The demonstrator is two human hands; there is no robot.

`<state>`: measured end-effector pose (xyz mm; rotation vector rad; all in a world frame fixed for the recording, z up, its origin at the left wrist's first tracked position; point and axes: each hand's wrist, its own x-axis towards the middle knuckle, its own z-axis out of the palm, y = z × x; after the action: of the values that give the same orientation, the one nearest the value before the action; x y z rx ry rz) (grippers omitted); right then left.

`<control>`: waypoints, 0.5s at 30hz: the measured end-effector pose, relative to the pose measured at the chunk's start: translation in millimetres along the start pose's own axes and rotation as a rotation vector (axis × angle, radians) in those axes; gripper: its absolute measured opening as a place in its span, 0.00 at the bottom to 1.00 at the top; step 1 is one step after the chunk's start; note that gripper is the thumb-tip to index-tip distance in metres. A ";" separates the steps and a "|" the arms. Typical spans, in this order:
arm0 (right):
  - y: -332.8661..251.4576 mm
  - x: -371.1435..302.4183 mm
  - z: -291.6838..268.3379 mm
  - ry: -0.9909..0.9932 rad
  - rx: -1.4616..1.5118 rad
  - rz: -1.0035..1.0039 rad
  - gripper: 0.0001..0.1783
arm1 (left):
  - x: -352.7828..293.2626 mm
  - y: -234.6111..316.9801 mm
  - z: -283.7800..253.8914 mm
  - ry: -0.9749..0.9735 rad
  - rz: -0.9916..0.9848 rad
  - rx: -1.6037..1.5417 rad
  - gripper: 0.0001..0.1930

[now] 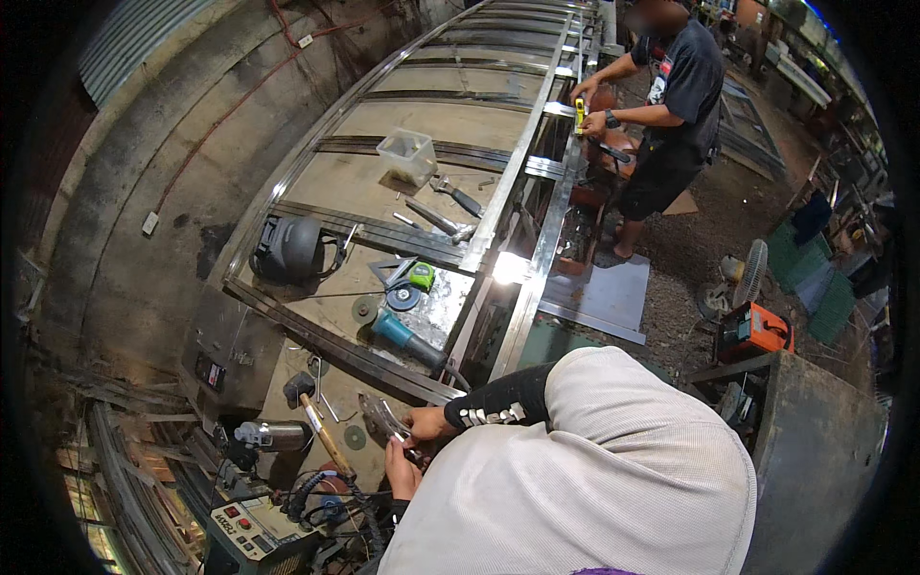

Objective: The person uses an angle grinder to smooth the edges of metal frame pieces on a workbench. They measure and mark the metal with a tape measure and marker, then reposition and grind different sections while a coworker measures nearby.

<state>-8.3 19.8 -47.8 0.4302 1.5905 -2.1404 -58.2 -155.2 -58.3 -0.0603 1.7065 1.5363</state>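
Low in the middle of the head view, my right hand (427, 425), in a black sleeve, is closed around the handle end of a silver metal locking clamp (381, 416). Its curved jaws point up and left, away from me. Just below, my left hand (401, 470) presses its fingers against the same end of the clamp. My palms and part of the handles are hidden. A hammer (316, 422) with a wooden handle lies to the left of my hands, beside bent metal rods (326, 388) and a thin grinding disc (355, 438).
A long metal frame (345, 355) crosses ahead, with an angle grinder (402, 335), green tape measure (422, 276), welding helmet (290, 249) and clear tub (407, 156). A welding machine (254, 532) and cables sit lower left. A co-worker (671, 96) holds a yellow tape measure (580, 113).
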 end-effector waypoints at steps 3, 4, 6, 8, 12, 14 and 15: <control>5.9 7.7 -2.0 0.059 -0.200 0.021 0.14 | -8.6 5.2 1.4 0.019 -0.102 0.054 0.15; 8.0 9.8 -5.2 0.079 -0.314 -0.019 0.14 | -11.8 7.0 3.4 0.007 -0.106 0.077 0.14; 12.9 13.7 -9.8 0.135 -0.560 -0.063 0.16 | -12.2 7.5 10.9 0.000 -0.130 0.085 0.14; 18.0 13.0 -16.4 0.097 -0.505 -0.071 0.13 | -11.0 2.0 22.3 -0.083 -0.158 -0.395 0.16; 21.7 7.1 -14.3 -0.129 0.149 0.130 0.10 | -21.3 -2.5 22.1 -0.002 -0.184 -0.301 0.18; 19.9 9.0 -9.9 -0.206 0.247 0.180 0.08 | -25.7 -0.6 17.3 -0.028 -0.210 -0.331 0.17; 18.1 11.1 -10.9 -0.238 0.291 0.174 0.07 | -24.5 0.7 16.3 -0.042 -0.200 -0.331 0.16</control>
<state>-8.5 24.1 -71.3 0.3719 1.0785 -2.1995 -33.7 -152.7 -42.1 -0.3565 1.3545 1.6396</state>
